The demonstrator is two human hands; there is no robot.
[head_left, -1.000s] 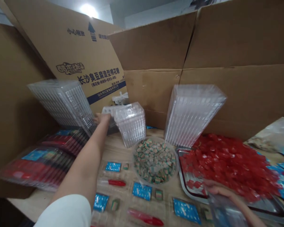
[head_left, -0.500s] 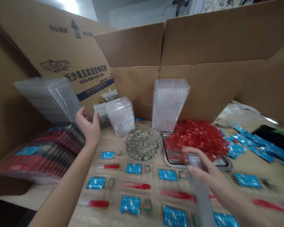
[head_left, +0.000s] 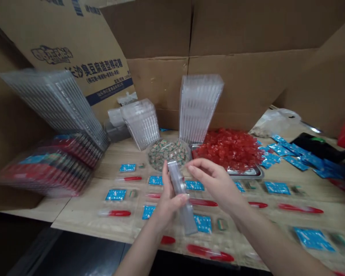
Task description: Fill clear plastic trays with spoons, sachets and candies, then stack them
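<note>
My left hand is closed round a stack of clear plastic trays, held edge-on above the near part of the wooden table. My right hand hovers just right of the stack's top, fingers curled and apart, touching or nearly touching it. Under both hands lie several clear trays filled with blue sachets, red sticks and small green sweets.
A bowl of green-wrapped sweets and a metal tray of red sweets sit behind the hands. Tall stacks of clear trays lean on cardboard walls. Filled packs are piled left. Blue sachets lie right.
My left hand came back from the tray stacks at the far left and took hold of the clear stack, which my right hand carried in from the right. The view tilted down.
</note>
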